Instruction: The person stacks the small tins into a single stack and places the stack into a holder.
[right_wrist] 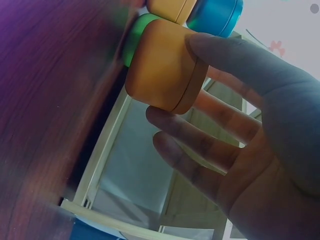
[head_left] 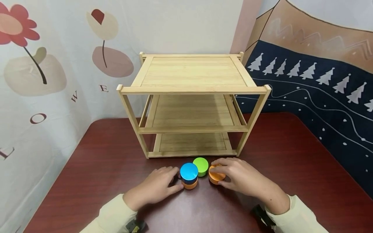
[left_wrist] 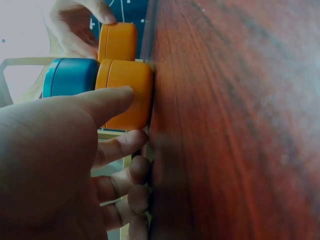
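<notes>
Beside the stack at the table's middle is my left hand (head_left: pixel 155 184). Its thumb and index finger hold the lower orange round tin (left_wrist: pixel 127 107) from the side. On that tin sits a blue round tin (head_left: pixel 188 171). My right hand (head_left: pixel 240 176) pinches a second orange tin (right_wrist: pixel 162 67), with the thumb on its near side and fingers across its top and far side. Whether this tin touches the table is hard to tell. A green round tin (head_left: pixel 201 165) stands behind, between the stack and the second orange tin, partly hidden by the blue one.
Just behind the tins stands a three-tier wooden shelf (head_left: pixel 192 90). Its lowest front rail lies near the green tin. The dark red table (head_left: pixel 107 152) extends to both sides, with a printed curtain (head_left: pixel 73 97) at left and a dark tree-patterned cloth (head_left: pixel 309 84) at right.
</notes>
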The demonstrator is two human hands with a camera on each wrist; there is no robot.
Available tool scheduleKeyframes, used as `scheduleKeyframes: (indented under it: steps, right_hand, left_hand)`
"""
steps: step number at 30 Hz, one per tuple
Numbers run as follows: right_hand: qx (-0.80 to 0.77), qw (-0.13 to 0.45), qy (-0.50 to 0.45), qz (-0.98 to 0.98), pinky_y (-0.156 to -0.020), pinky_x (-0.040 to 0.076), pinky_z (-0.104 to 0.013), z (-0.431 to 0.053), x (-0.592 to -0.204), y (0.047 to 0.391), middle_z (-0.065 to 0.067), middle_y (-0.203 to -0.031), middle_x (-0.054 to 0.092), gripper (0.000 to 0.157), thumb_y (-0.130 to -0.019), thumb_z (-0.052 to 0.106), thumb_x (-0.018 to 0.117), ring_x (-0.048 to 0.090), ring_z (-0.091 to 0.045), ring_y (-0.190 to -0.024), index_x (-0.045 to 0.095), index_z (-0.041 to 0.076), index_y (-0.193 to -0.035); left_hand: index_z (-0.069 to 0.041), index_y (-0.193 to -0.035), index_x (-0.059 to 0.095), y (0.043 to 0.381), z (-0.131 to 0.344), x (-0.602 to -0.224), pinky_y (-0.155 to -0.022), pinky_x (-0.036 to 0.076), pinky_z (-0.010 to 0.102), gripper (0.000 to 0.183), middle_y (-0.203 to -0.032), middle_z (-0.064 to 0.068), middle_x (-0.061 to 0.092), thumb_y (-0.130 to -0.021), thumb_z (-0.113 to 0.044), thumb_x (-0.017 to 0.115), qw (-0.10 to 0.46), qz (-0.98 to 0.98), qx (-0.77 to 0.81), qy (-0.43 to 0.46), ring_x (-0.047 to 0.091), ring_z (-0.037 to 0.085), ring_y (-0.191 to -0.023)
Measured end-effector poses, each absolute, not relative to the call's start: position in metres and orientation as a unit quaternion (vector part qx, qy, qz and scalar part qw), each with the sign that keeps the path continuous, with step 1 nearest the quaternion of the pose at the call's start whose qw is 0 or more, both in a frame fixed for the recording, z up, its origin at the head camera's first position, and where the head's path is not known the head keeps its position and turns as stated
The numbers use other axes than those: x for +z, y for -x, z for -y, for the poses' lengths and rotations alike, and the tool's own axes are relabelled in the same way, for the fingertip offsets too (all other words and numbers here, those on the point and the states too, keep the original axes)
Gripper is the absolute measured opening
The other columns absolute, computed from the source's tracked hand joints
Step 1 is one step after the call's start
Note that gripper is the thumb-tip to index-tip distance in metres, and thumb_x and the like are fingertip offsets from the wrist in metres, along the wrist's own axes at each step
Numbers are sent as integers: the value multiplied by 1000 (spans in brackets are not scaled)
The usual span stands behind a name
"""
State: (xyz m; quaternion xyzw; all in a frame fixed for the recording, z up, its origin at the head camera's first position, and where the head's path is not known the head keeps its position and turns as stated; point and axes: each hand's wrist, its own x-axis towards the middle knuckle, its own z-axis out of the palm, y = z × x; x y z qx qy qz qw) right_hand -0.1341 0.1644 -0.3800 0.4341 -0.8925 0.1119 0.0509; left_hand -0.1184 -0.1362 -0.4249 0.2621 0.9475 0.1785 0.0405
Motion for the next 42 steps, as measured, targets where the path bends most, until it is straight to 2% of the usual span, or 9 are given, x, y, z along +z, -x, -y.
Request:
scheduleKeyframes:
  steps: [6, 25, 42]
  right_hand:
    - [116, 52, -436, 891, -85, 57, -36, -164, -378, 133, -1, -119, 68, 36, -77, 15, 85, 68, -18, -104, 75, 18, -112]
    - [116, 68, -439, 888, -86, 57, -38, -164, -374, 132, -2, -122, 66, 39, -79, 17, 84, 67, -20, -107, 74, 20, -116]
    - [125, 70, -433, 890, -87, 57, -38, -164, -373, 132, -2, -123, 66, 39, -79, 17, 85, 66, -20, -108, 74, 21, -117]
  left_hand:
    - [-18, -104, 58, 117, 136, -422, -79, 48, 46, 32, -90, -6, 58, -94, -47, 65, 40, -948, 178, -262, 58, 17, -90]
    - [-14, -108, 60, 118, 135, -421, -81, 49, 50, 36, -95, -2, 62, -94, -46, 66, 40, -947, 178, -264, 62, 22, -96]
    - [-14, -111, 60, 118, 135, -422, -82, 49, 48, 37, -97, -2, 63, -94, -46, 65, 42, -947, 180, -264, 61, 20, -95]
